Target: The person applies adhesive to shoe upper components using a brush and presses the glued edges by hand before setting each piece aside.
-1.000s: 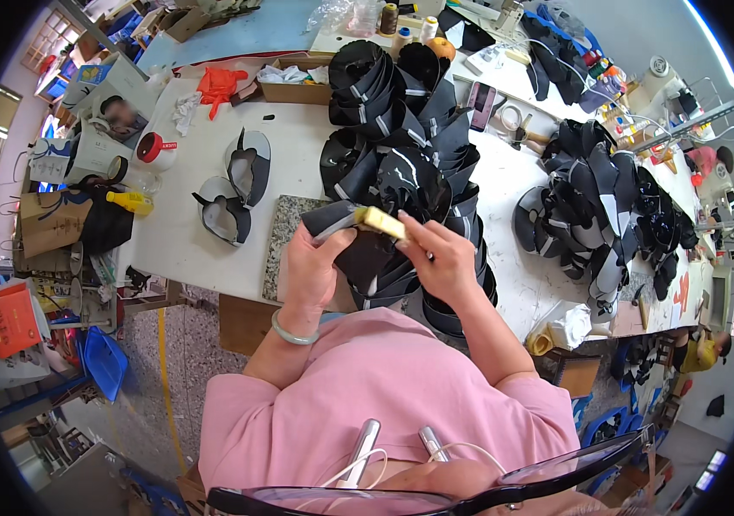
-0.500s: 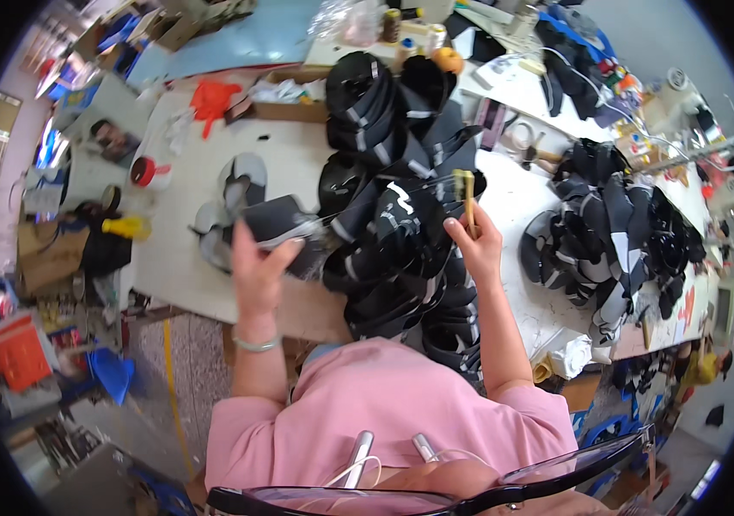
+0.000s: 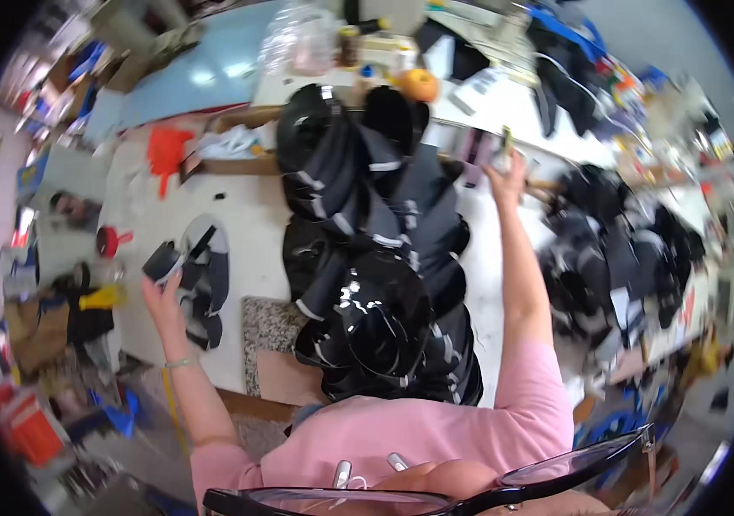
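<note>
At the left of the table my left hand [image 3: 163, 299] is closed on a dark shoe upper piece [image 3: 162, 261] with a pale edge. Right beside it, grey and black upper pieces [image 3: 217, 275] lie on the white table. My right arm is stretched out to the far right. There my right hand [image 3: 509, 179] is closed on a small brush [image 3: 506, 136], which is blurred and shows only in part. Tall stacks of black curved shoe pieces [image 3: 384, 314] with shiny insides and pale edges stand between my hands.
A speckled stone slab [image 3: 266, 322] lies at the near edge, left of the stacks. More black and grey pieces [image 3: 612, 232] are heaped at the right. Behind stand an open cardboard box [image 3: 234, 163], an orange round object [image 3: 419, 85] and a red plastic bag [image 3: 167, 155].
My left hand has moved left with the upper piece, away from the stacks. My right hand has reached farther forward with the brush. The stone slab has come into sight.
</note>
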Demonstrator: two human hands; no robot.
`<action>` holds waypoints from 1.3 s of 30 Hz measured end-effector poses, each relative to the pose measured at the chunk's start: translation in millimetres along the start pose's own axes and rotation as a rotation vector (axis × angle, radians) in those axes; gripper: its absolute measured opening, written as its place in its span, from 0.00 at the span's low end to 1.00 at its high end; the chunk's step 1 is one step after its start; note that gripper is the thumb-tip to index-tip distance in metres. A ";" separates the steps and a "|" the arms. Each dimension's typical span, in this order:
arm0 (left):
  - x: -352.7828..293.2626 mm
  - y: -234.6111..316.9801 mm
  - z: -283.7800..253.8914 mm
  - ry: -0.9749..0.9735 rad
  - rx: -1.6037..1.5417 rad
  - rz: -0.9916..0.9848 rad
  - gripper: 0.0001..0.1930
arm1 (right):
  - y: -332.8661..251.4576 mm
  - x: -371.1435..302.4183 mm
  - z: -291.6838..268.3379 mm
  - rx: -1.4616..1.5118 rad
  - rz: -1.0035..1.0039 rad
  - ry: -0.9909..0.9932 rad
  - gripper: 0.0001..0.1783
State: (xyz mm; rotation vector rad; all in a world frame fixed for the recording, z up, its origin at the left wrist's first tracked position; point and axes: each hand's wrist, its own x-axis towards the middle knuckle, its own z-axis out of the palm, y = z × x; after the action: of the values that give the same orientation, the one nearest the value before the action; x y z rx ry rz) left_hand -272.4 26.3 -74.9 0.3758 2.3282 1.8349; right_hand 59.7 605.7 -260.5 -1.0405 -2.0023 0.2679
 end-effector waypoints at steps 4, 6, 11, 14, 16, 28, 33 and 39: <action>13.7 0.8 -5.5 0.122 -0.328 -0.006 0.21 | 10.8 21.7 32.2 0.059 0.186 -0.327 0.50; 33.5 7.9 -4.7 0.122 -0.559 0.019 0.22 | 40.5 28.2 38.0 0.011 0.125 -0.302 0.51; 53.1 -2.2 -36.8 0.180 -0.885 0.078 0.23 | 16.1 34.2 41.7 -0.046 0.001 -0.347 0.41; 51.6 -33.2 -21.9 0.110 -1.085 0.017 0.19 | 31.7 45.5 36.5 -0.092 0.031 -0.310 0.31; 24.6 -79.0 -10.3 0.210 -1.107 -0.086 0.18 | 26.3 57.9 33.8 -0.032 0.171 -0.279 0.26; -124.4 -71.6 22.5 0.279 -0.579 -0.632 0.24 | -139.2 -47.2 -120.3 0.553 0.526 -0.384 0.14; -136.5 -30.7 94.7 -0.342 -0.137 -0.333 0.14 | -217.1 -124.1 -194.2 0.644 0.649 -0.506 0.14; -112.1 -93.0 161.5 -0.503 0.368 0.118 0.13 | -268.5 -192.1 -264.7 0.668 0.740 -0.705 0.12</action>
State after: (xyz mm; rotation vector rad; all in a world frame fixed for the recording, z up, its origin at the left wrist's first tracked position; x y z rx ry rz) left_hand -130.5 124.1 -207.5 0.9185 2.2910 1.1548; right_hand 165.0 243.8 -68.1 -1.2777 -1.7484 1.7640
